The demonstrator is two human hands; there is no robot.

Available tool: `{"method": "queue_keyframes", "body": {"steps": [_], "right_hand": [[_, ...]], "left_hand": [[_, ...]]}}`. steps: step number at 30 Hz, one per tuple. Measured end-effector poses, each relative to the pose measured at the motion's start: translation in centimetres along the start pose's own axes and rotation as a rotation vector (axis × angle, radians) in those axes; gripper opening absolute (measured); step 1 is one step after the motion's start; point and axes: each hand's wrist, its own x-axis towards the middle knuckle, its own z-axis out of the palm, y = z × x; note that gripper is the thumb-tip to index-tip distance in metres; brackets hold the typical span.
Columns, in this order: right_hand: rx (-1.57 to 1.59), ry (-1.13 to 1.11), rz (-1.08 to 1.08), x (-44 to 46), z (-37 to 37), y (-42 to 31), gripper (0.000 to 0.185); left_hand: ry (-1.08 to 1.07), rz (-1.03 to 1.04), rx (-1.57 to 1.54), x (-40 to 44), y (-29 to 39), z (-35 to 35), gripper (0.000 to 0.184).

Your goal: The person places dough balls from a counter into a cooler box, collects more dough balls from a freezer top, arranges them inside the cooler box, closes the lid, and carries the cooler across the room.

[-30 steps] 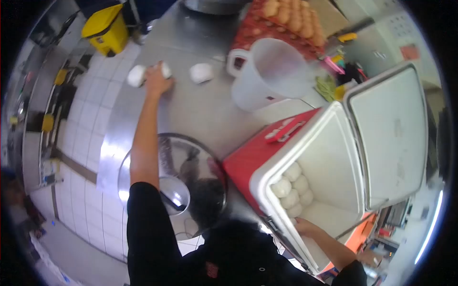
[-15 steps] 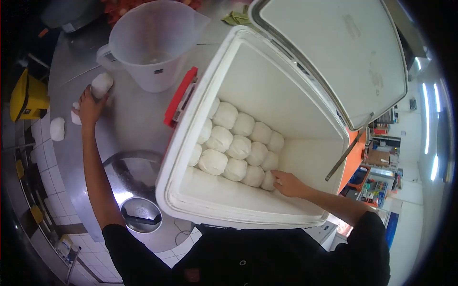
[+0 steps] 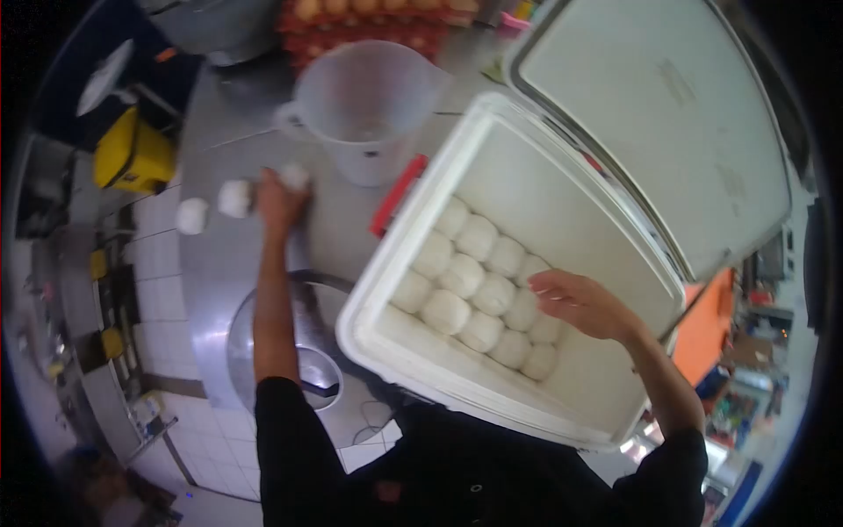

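Note:
My left hand (image 3: 279, 204) is on the steel table at the left, its fingers and thumb round a white dough ball (image 3: 296, 177). Two more dough balls lie on the table just left of that hand, the nearer dough ball (image 3: 234, 199) close to its fingers. Inside the white cooler box (image 3: 421, 369) are rows of several dough balls (image 3: 461, 275), packed against each other. Over these rows hangs my right hand (image 3: 584, 303), open, fingers stretched out and holding nothing; it hides part of the balls beneath.
The cooler's lid (image 3: 654, 114) stands open at the back right. A clear measuring jug (image 3: 369, 105) stands behind my left hand, with egg trays (image 3: 351, 26) beyond. A round steel lid (image 3: 241, 329) lies near my left forearm. A yellow bin (image 3: 136, 154) stands off the table's left side.
My right hand has lifted off the dough ball at the near right end of the rows and opened. My left hand stays by the same dough ball. The camera view has shifted.

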Motion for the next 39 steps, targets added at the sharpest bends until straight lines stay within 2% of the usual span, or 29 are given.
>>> {"method": "queue_keyframes", "body": {"steps": [1,4,5,7,8,9,10,11,13,14,15,17,18,19,20,21,22,24,26,28,30,31,33,34,36,37,39], "right_hand": [[0.022,0.026,-0.015,-0.4,-1.0,-2.0,0.041],[0.003,0.010,-0.231,-2.2,-2.6,-6.5,0.041],[0.017,0.032,-0.231,-3.0,-3.0,-7.6,0.041],[0.163,-0.064,-0.406,-3.5,-3.7,-9.7,0.042],[0.178,-0.036,-0.396,-3.3,-3.9,-10.1,0.042],[0.250,-0.059,-0.486,-3.1,-3.9,-10.5,0.046],[0.310,-0.091,-0.586,-2.9,-3.5,-11.1,0.051],[0.302,-0.097,-0.585,-2.4,-2.8,-11.7,0.051],[0.524,-0.015,-0.671,-1.3,-0.7,-12.9,0.059],[0.531,0.002,-0.693,-0.8,0.3,-13.6,0.069],[0.525,-0.010,-0.697,-0.2,1.4,-14.1,0.069],[0.752,0.124,-0.833,1.7,3.4,-14.4,0.072],[0.944,0.161,-0.703,2.5,3.9,-13.8,0.073],[0.936,0.152,-0.707,3.5,4.1,-12.7,0.073],[1.000,0.201,-0.602,4.6,4.1,-11.0,0.070],[1.069,0.257,-0.497,5.6,4.2,-9.2,0.067],[1.076,0.265,-0.500,6.7,4.5,-7.6,0.067],[0.387,0.506,-0.217,8.8,5.2,-4.2,0.062],[0.347,0.571,-0.245,11.8,6.2,-1.1,0.060],[0.287,0.620,-0.265,15.0,7.0,0.6,0.058],[0.437,0.596,-0.404,16.9,7.7,1.4,0.060],[0.440,0.599,-0.403,16.6,8.2,2.0,0.060],[-0.104,0.815,-0.472,16.0,9.4,3.0,0.056],[-0.108,0.812,-0.465,15.9,9.6,2.8,0.056],[0.049,0.662,-0.416,15.4,9.9,2.3,0.043],[0.041,0.672,-0.408,15.9,9.7,2.2,0.043],[-0.196,0.674,-0.476,18.1,9.1,2.1,0.028]], "left_hand": [[0.071,0.067,-0.107,-0.5,-1.0,0.6,0.083],[-0.032,0.041,-0.114,-3.8,-0.6,-3.5,0.080],[-0.074,0.041,-0.135,-4.6,-0.5,-5.1,0.079],[0.078,0.103,-0.200,-5.8,0.2,-9.1,0.074],[0.098,0.133,-0.303,-6.3,2.6,-12.6,0.073],[0.111,0.145,-0.404,-7.0,5.3,-16.8,0.073],[0.164,0.193,-0.417,-7.9,8.7,-20.4,0.074],[0.229,0.234,-0.427,-9.2,12.3,-23.5,0.075],[0.189,0.303,-0.601,-11.4,18.5,-27.5,0.080],[0.191,0.378,-0.542,-12.3,21.3,-28.5,0.084],[0.185,0.448,-0.479,-13.3,23.6,-28.9,0.087],[0.050,0.587,-0.457,-14.0,26.8,-28.1,0.103],[-0.026,0.641,-0.453,-14.1,27.7,-27.7,0.110],[-0.102,0.697,-0.454,-14.1,28.3,-27.4,0.118],[-0.180,0.644,-0.505,-13.9,27.8,-27.5,0.125],[-0.105,0.612,-0.559,-13.3,26.6,-27.7,0.118],[-0.034,0.585,-0.611,-12.4,24.9,-27.9,0.112],[0.122,0.419,-0.524,-9.4,20.3,-27.4,0.092],[0.158,0.201,-0.471,-5.3,14.4,-24.6,0.076],[0.089,0.048,-0.407,-1.3,7.7,-20.3,0.071],[0.031,-0.046,-0.295,2.0,0.0,-14.7,0.079],[0.029,-0.042,-0.294,2.8,-4.2,-11.6,0.079],[0.057,-0.026,0.047,3.9,-11.3,-7.0,0.091],[0.050,-0.029,0.043,4.2,-12.7,-6.5,0.091],[0.041,-0.090,0.067,4.1,-13.9,-4.7,0.101],[0.036,-0.085,0.054,4.4,-14.1,-3.6,0.101],[-0.136,-0.118,-0.109,4.9,-15.0,-2.6,0.098]]}}
